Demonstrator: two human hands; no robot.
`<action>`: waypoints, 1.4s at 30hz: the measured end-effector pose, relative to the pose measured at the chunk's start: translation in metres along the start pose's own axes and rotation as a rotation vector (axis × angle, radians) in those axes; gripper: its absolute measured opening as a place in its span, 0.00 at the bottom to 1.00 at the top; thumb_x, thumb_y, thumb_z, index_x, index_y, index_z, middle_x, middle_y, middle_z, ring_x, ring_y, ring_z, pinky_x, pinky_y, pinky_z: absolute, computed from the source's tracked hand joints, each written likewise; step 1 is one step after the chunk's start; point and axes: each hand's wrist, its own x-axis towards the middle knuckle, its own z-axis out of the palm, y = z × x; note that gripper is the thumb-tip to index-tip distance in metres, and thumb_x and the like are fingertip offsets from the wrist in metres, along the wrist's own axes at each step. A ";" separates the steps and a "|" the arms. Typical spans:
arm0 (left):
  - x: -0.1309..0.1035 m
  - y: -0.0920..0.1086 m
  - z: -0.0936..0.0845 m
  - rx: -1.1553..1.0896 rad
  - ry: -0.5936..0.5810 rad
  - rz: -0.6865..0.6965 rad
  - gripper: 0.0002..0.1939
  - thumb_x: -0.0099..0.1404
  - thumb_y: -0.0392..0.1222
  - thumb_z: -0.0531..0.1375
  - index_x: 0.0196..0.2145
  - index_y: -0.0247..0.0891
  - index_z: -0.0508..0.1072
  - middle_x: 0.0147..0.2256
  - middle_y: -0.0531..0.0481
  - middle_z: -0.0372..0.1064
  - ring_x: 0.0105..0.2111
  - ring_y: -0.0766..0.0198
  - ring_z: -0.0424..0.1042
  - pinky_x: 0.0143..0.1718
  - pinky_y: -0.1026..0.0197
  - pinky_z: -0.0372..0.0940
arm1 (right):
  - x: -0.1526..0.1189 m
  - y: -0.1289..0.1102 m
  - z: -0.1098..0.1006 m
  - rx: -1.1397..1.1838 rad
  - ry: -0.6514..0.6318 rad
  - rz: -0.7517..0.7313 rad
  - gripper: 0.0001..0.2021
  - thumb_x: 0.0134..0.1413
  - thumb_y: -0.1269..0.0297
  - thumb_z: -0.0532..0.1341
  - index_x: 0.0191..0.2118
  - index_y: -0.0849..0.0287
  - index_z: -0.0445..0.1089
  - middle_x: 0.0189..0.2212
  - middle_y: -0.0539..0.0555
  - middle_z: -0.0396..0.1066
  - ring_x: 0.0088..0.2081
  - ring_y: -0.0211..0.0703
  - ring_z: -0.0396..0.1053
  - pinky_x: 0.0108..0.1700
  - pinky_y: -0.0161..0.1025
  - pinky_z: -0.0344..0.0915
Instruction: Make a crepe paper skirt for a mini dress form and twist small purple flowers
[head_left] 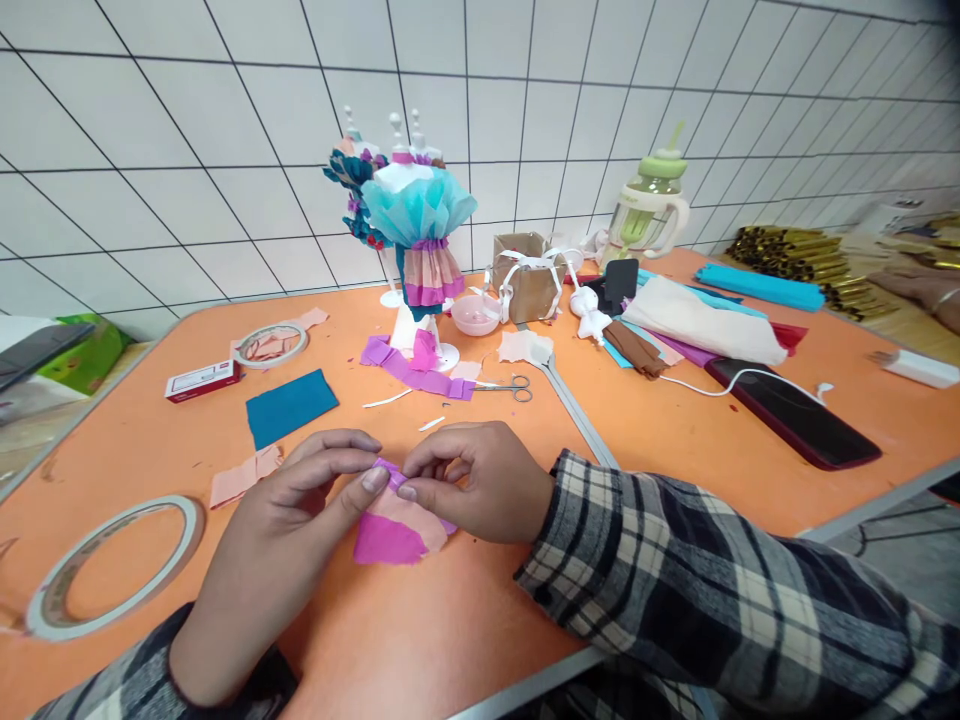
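Observation:
Both hands pinch a layered piece of crepe paper (391,540), magenta and peach with a purple upper edge, close to the front of the orange table. My left hand (300,520) grips its upper left edge between thumb and fingers. My right hand (480,480) pinches the upper right edge, a short way from the left thumb. The paper hangs below the fingers in a fan shape. Beyond the hands stand small dress forms in crepe paper, the front one with a light-blue ruffle (420,205). A purple paper strip (420,375) and small scissors (510,388) lie before them.
Tape rolls (191,530) (294,352), a red-and-white box (201,380) and a blue paper piece (292,408) lie leftward. Behind are a pink bowl (476,315), a brown paper box (529,285) and a green-lidded bottle (649,205). A phone (795,415) lies right, beside folded paper (701,320).

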 end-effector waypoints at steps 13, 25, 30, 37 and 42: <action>0.001 -0.001 0.001 -0.222 -0.119 -0.153 0.22 0.55 0.54 0.69 0.47 0.48 0.79 0.34 0.51 0.80 0.37 0.55 0.77 0.37 0.62 0.72 | 0.005 0.009 0.004 0.286 0.106 0.271 0.08 0.48 0.62 0.68 0.31 0.60 0.74 0.25 0.49 0.73 0.26 0.34 0.68 0.30 0.32 0.66; 0.002 -0.008 0.002 -0.810 -0.439 -0.451 0.10 0.62 0.44 0.65 0.41 0.42 0.82 0.42 0.44 0.81 0.46 0.49 0.77 0.47 0.52 0.72 | 0.014 0.012 -0.006 0.453 0.188 0.291 0.12 0.44 0.59 0.71 0.30 0.61 0.71 0.25 0.48 0.72 0.26 0.33 0.67 0.31 0.32 0.67; 0.002 -0.013 0.005 -0.766 -0.299 -0.369 0.08 0.64 0.45 0.64 0.41 0.44 0.79 0.42 0.45 0.79 0.46 0.51 0.75 0.47 0.53 0.71 | 0.013 0.011 -0.005 0.566 0.216 0.344 0.12 0.43 0.60 0.71 0.30 0.60 0.70 0.24 0.46 0.70 0.26 0.32 0.67 0.30 0.32 0.66; 0.002 -0.015 0.002 -0.155 0.092 0.089 0.12 0.58 0.52 0.67 0.37 0.48 0.72 0.42 0.53 0.69 0.49 0.55 0.69 0.54 0.55 0.63 | 0.013 0.011 -0.001 0.477 0.289 0.313 0.08 0.46 0.64 0.68 0.30 0.60 0.69 0.24 0.47 0.69 0.27 0.33 0.66 0.32 0.33 0.65; 0.001 -0.016 -0.001 0.252 0.105 0.307 0.11 0.61 0.53 0.64 0.38 0.48 0.75 0.49 0.50 0.67 0.54 0.51 0.67 0.59 0.48 0.58 | 0.012 0.008 0.001 0.486 0.242 0.286 0.06 0.47 0.66 0.67 0.30 0.59 0.70 0.25 0.48 0.71 0.27 0.34 0.67 0.32 0.33 0.65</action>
